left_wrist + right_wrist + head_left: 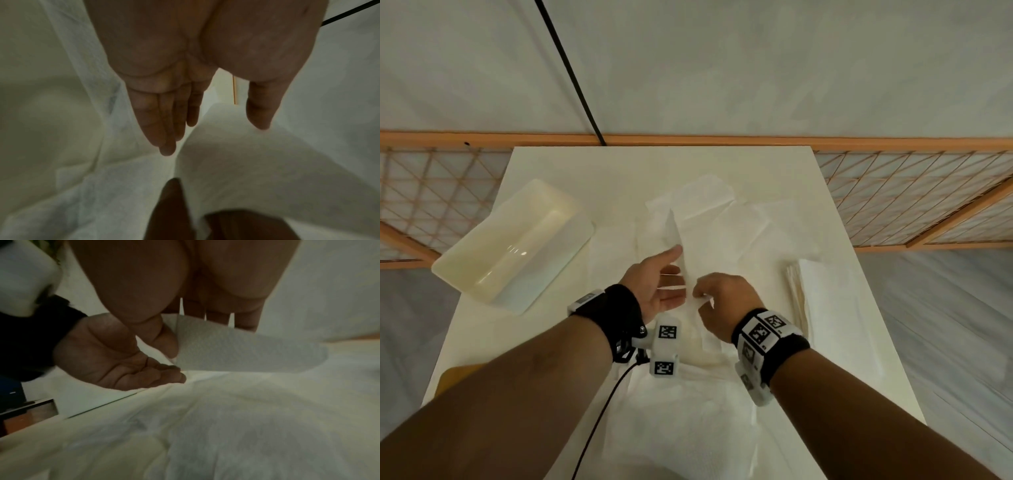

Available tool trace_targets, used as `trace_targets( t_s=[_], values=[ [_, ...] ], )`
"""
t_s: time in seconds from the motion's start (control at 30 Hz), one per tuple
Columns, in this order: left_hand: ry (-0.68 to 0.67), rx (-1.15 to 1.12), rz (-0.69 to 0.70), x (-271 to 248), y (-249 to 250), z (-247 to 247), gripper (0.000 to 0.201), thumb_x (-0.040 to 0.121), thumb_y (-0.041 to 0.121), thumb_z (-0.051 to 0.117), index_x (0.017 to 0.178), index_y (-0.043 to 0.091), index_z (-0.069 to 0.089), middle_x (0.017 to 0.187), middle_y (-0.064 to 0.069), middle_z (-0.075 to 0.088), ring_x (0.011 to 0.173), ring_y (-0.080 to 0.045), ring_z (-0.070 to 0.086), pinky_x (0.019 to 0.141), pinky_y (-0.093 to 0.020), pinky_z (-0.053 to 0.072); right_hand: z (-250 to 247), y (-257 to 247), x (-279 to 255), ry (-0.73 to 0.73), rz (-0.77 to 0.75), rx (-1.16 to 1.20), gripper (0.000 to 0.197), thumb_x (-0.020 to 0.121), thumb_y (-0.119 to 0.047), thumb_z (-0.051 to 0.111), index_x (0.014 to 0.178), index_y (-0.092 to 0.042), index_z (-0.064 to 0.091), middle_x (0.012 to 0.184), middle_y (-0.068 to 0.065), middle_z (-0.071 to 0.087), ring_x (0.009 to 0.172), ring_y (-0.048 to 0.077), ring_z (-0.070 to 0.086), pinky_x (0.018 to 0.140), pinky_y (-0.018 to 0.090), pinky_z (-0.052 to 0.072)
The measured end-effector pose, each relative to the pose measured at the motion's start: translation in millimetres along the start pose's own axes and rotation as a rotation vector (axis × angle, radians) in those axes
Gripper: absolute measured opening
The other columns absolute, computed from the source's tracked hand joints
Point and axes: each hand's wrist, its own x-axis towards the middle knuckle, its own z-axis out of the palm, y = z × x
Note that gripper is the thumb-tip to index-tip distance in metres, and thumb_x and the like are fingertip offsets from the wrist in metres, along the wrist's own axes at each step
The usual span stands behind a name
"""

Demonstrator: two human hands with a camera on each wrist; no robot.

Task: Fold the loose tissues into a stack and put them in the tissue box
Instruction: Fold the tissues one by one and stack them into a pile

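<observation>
- Head view: pinching fingers of the right hand (pixel 717 301) hold the near end of a long folded tissue (pixel 693 240). The left hand (pixel 657 284) is flat and wide, fingers straight, touching that tissue's left side. More loose tissues (pixel 753 222) lie on the white table (pixel 551 164). A folded stack (pixel 825 298) sits at the right. The tissue box (pixel 513 246) sits at the left, well apart.
- Left wrist view: the left hand (pixel 185 78) has straight fingers against the tissue (pixel 236 162).
- Right wrist view: the right hand (pixel 185 296) pinches the tissue (pixel 236 350) with its thumb.
</observation>
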Motion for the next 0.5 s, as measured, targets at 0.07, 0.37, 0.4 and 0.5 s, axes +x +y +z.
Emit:
trace_targets(
  t_s=[0.07, 0.37, 0.4, 0.5],
  values=[
    [0.027, 0.006, -0.010, 0, -2, -9, 0.081, 0.079, 0.072, 0.070, 0.118, 0.002, 0.065, 0.103, -0.016, 0.076, 0.088, -0.033, 0.075, 0.080, -0.045, 0.061, 9, 1, -3, -0.134, 0.002, -0.031, 0.028, 0.090, -0.013, 0.058, 0.113, -0.021, 0.073, 0.127, -0.001, 0.068, 0.121, 0.024, 0.061, 0.105, 0.037, 0.046],
    [0.225, 0.257, 0.061, 8, -17, -23, 0.070, 0.062, 0.033, 0.096, 0.119, 0.002, 0.070, 0.109, -0.015, 0.075, 0.102, -0.038, 0.071, 0.097, -0.058, 0.055, 17, 3, -8, -0.353, 0.087, 0.114, 0.041, 0.078, -0.059, 0.078, 0.108, -0.030, 0.073, 0.141, -0.010, 0.058, 0.133, 0.012, 0.050, 0.114, 0.033, 0.038],
    [0.262, 0.307, 0.090, 9, -17, -24, 0.050, 0.066, 0.018, 0.091, 0.110, 0.000, 0.072, 0.099, -0.016, 0.076, 0.092, -0.038, 0.074, 0.088, -0.058, 0.059, 14, 3, -7, -0.305, 0.148, 0.196, 0.047, 0.076, -0.067, 0.075, 0.105, -0.030, 0.072, 0.133, -0.009, 0.063, 0.124, 0.013, 0.055, 0.108, 0.034, 0.044],
    [0.257, 0.268, 0.116, 13, -16, -28, 0.030, 0.075, 0.004, 0.082, 0.102, 0.001, 0.071, 0.099, -0.017, 0.076, 0.092, -0.038, 0.073, 0.087, -0.052, 0.060, 6, 7, 2, -0.042, 0.290, 0.330, 0.042, 0.085, -0.063, 0.069, 0.098, -0.023, 0.070, 0.105, -0.007, 0.069, 0.099, 0.015, 0.063, 0.086, 0.030, 0.050]
  ],
)
